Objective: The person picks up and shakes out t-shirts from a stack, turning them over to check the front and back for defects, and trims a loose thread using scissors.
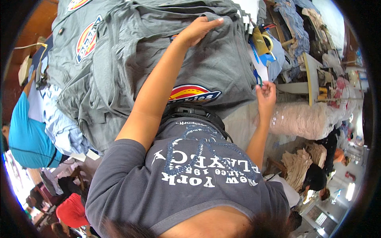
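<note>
A grey T-shirt (158, 67) with a red, yellow and navy chest print lies on a heap of like shirts in front of me. My left hand (201, 31) rests across its far part, the thumb on top of the cloth and the other fingers bent into it, partly hidden. At the shirt's right edge, my right hand (266, 94) pinches a pair of small blue-handled scissors (258, 77). The blades of the scissors are hard to make out.
A holder (260, 41) with pens and a yellow tape roll (271, 43) stands at the right. Beyond my right forearm lies a plastic-wrapped bundle (301, 120). A person in a blue shirt (29, 131) is at the left, beside light blue garments (63, 123).
</note>
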A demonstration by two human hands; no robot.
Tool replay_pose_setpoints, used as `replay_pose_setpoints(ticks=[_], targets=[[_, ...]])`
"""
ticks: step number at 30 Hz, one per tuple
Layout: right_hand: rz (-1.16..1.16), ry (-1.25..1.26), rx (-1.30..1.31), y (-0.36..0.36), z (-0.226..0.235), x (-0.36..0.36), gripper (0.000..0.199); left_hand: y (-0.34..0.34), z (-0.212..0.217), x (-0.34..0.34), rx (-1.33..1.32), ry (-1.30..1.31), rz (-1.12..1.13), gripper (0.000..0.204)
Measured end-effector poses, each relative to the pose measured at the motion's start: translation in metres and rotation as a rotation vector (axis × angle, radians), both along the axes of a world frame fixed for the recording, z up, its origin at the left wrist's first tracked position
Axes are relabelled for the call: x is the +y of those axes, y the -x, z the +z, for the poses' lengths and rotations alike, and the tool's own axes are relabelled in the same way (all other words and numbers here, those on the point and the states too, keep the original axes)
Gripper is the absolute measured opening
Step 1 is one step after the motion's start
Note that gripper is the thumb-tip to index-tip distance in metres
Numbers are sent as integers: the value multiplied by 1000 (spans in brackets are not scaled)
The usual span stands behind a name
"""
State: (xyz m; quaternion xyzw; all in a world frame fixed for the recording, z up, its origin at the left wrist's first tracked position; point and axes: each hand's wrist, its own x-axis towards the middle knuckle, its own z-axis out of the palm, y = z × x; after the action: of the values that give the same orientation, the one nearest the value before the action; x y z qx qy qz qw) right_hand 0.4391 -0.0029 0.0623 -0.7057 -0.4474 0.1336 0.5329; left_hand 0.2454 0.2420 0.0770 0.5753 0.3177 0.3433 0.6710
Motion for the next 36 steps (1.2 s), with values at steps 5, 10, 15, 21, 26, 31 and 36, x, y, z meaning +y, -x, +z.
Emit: replay_pose_setpoints(ticks=[5,10,15,21,26,31,36], targets=[[205,-92,-422,50,43,96,34,69,23,-36,448,-860,364,39],[255,-201,-791,47,29,186,41,186,72,-73,919,-1017,330,52],[397,138,-921,52,46,216,38,223,63,-66,1153,-1155,104,58],[693,193,-488,29,90,193,35,233,94,-52,1027,-843,-6,46],[681,181,-213,14,162,95,29,263,133,-106,923,-889,138,41],[579,-255,-273,-10,181,-2,25,277,170,-183,179,-827,175,33],[630,-564,-159,3,206,12,25,290,192,-177,-258,-696,496,22]])
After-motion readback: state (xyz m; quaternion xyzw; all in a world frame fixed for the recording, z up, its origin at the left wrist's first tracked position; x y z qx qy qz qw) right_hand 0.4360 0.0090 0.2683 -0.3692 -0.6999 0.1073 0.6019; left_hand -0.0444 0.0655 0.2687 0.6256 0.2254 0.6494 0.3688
